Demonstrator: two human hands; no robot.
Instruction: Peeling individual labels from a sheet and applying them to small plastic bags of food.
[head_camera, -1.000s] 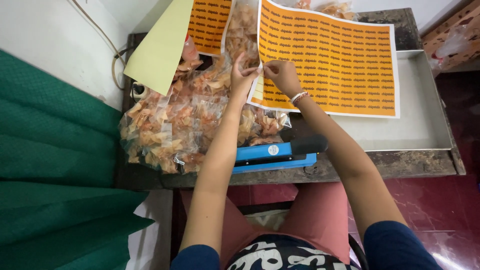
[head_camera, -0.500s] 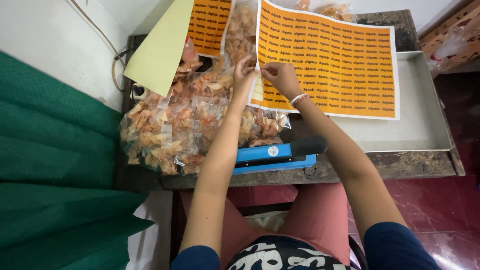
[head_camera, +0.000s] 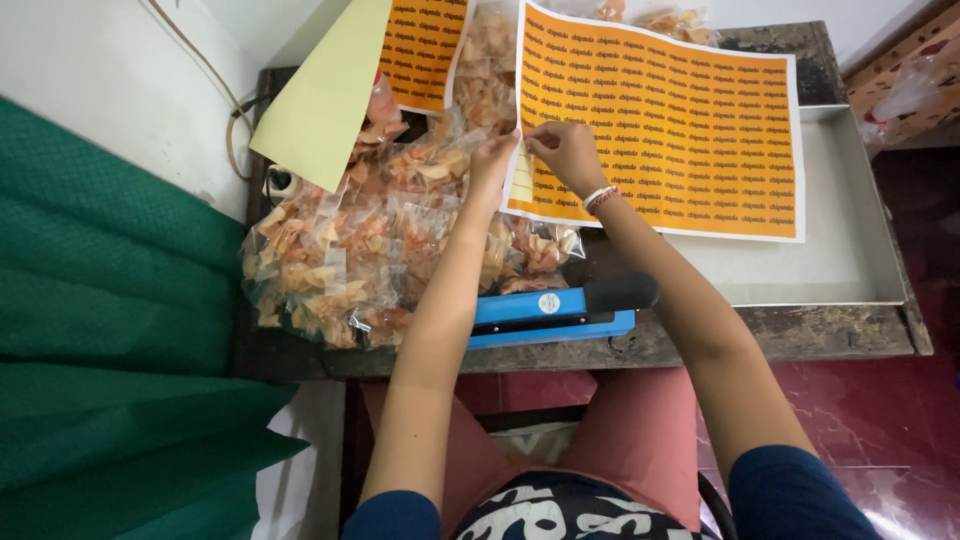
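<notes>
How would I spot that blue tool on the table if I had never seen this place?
Start at the dark worn table and look along its near edge, just in front of the seated person. The blue tool lies flat there, below the heap of clear snack bags. It alone is bright blue, long, with a black handle.
</notes>
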